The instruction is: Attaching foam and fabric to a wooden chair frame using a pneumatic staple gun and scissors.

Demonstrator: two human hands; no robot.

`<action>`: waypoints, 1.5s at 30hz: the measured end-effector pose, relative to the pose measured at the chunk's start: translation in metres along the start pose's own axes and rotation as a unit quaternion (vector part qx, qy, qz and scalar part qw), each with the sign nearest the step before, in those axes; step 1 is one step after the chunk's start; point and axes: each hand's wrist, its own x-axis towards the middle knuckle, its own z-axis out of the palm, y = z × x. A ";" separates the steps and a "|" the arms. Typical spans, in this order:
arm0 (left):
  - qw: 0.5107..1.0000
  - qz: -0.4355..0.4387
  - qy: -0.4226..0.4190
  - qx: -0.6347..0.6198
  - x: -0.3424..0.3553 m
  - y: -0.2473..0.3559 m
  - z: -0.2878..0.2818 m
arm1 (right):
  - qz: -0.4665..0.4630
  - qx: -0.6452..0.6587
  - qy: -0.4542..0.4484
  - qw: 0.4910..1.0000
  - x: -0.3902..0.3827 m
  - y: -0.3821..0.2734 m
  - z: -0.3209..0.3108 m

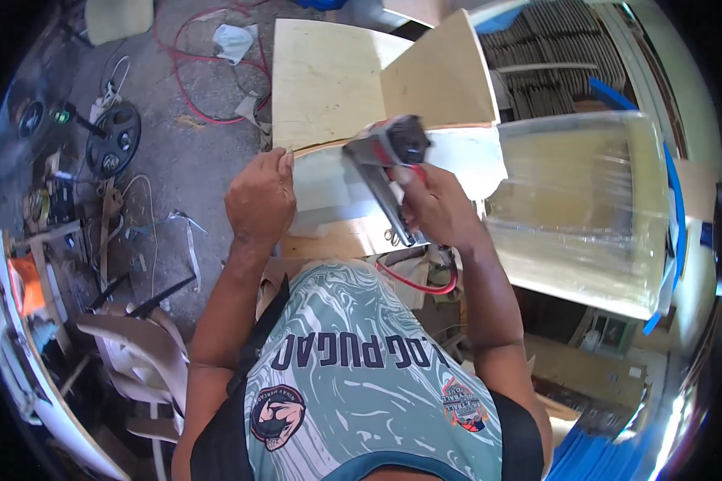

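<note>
My right hand (435, 207) grips a black and red staple or nail gun (381, 148), held over a white sheet panel (463, 156) on the work surface, with a red hose looping down from it. My left hand (261, 192) is curled, its fingertips pinched on the left end of a thin wooden edge strip (313, 148). Behind the strip lies a pale plywood board (321, 76), with a second board (429, 72) standing tilted at its right. Below the white panel runs a wooden ledge (321, 244).
A clear plastic-wrapped panel (573, 208) reaches out to the right, beside blue strips and stacked grey sheets (549, 60). On the concrete floor at left lie a red hose (196, 108), cords, scraps and a black wheel (114, 140). A beige chair (128, 345) stands at lower left.
</note>
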 end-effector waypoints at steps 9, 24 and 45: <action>0.997 0.053 -0.052 -0.008 -0.012 0.021 0.012 | -0.105 -0.084 -0.044 0.990 -0.051 0.057 -0.014; 0.944 0.305 -0.039 0.119 -0.012 0.081 0.004 | 0.247 0.013 0.107 0.963 -0.151 0.288 0.043; 0.930 0.214 -0.154 0.256 0.033 0.202 0.172 | 0.202 -0.114 0.180 0.956 0.051 0.577 -0.108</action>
